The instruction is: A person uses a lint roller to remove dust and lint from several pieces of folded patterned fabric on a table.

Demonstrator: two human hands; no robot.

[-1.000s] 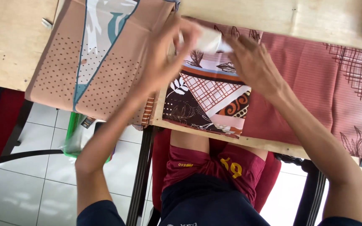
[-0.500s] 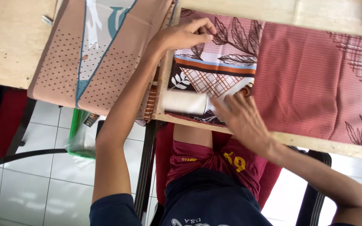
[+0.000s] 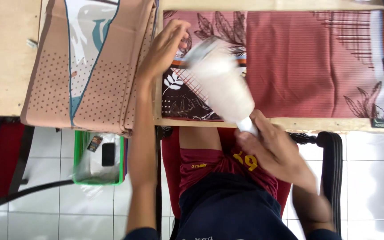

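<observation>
My left hand (image 3: 165, 49) rests with curled fingers on the folded, leaf-and-check patterned end of a maroon cloth (image 3: 307, 62) spread across the wooden table (image 3: 5, 62). My right hand (image 3: 270, 144) is near the table's front edge, above my lap. It grips the narrow end of a white, motion-blurred item (image 3: 223, 84), either a soft roll or a bag. The white item slants up over the patterned cloth towards my left hand, and its far end looks close to those fingers.
A folded stack of beige dotted cloth (image 3: 90, 71) with a teal-edged pale panel lies left of my left hand and hangs over the table edge. A green basket (image 3: 98, 158) holding small items stands on the tiled floor below. A black chair arm (image 3: 334, 155) is on the right.
The white item lay at the table's front edge half a second ago; my right hand now holds it raised and slanted. My left hand has stayed on the patterned cloth.
</observation>
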